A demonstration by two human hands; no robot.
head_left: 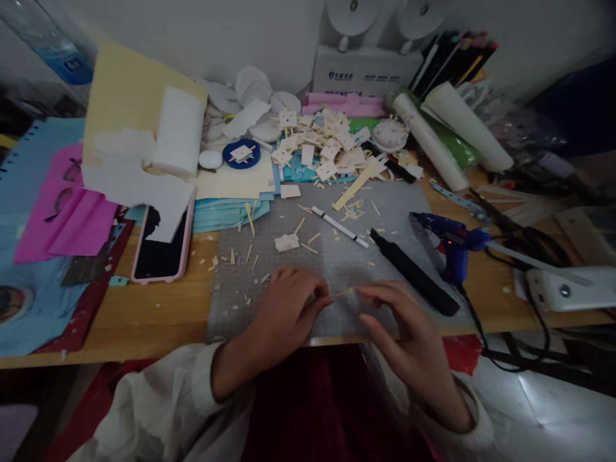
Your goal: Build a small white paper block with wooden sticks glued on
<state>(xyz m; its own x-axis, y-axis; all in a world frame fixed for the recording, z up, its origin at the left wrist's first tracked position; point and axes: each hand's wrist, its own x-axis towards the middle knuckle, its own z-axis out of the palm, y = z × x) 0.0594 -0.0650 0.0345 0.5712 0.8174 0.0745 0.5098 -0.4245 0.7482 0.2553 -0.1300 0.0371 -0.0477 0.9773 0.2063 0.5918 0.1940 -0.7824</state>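
A thin cream strip [343,292] spans the gap between my two hands, over the front of the grey cutting mat [260,308]. My left hand [293,301] pinches one end between thumb and fingertips. At the other end, my right hand [407,321] touches the strip's tip with its forefinger; its thumb stands apart below. Just beyond my left hand lies a small stack of cream card pieces [287,242] among loose slivers. A white pen [339,227] and a black cutter knife [414,272] rest farther back and to the right.
A blue hot glue gun [447,237] with a lit red light stands at right, its cable hanging over the edge. A phone [161,250] lies left under torn paper. Behind are a pile of cream card pieces [332,141], a blue round lid [231,160] and paper rolls [428,138].
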